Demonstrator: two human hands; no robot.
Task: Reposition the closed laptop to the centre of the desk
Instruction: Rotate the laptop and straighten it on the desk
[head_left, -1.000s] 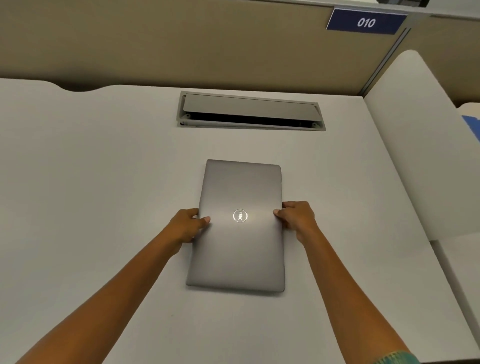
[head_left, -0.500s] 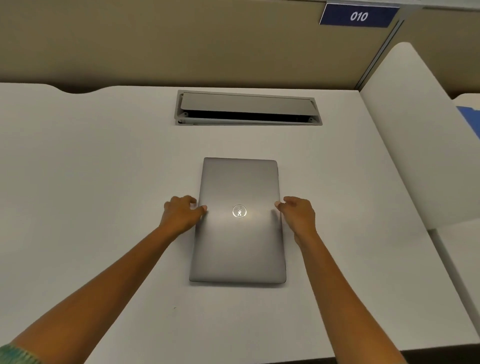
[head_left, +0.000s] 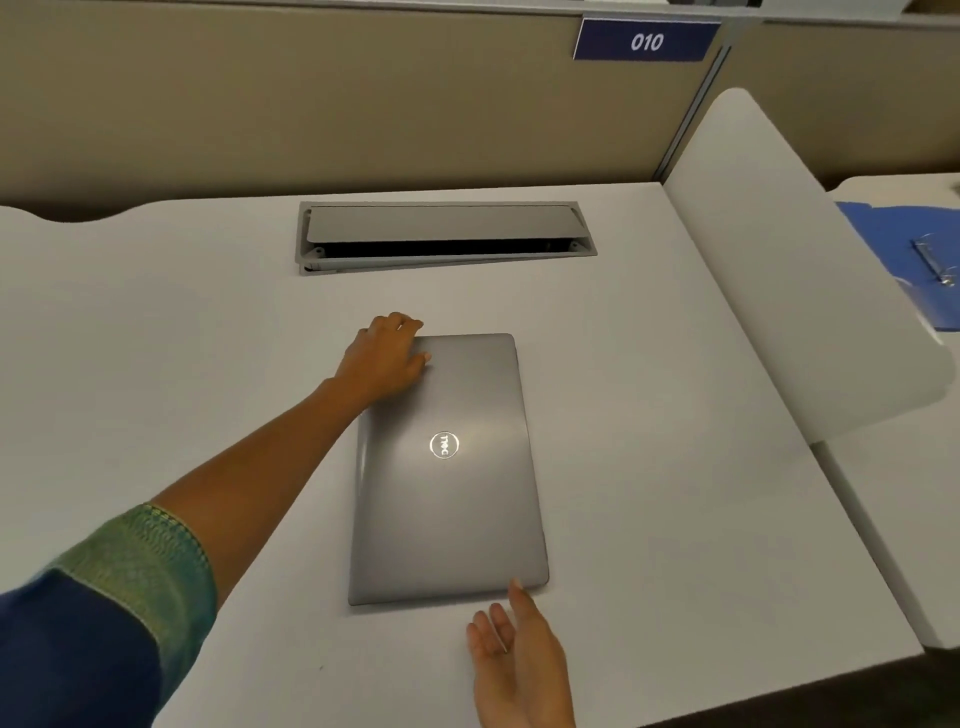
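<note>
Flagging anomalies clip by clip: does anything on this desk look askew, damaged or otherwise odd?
Nothing damaged or spilled. The closed grey laptop lies flat with its short edge toward the person, so its round logo reads sideways. The grey cable hatch in the white desk stands propped open. Left hand rests on a far corner, right hand open at the near edge.

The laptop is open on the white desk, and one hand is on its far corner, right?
Not quite. In the head view the laptop is closed, lid down with the logo showing. It does lie on the white desk, and the left hand is on its far corner.
</note>
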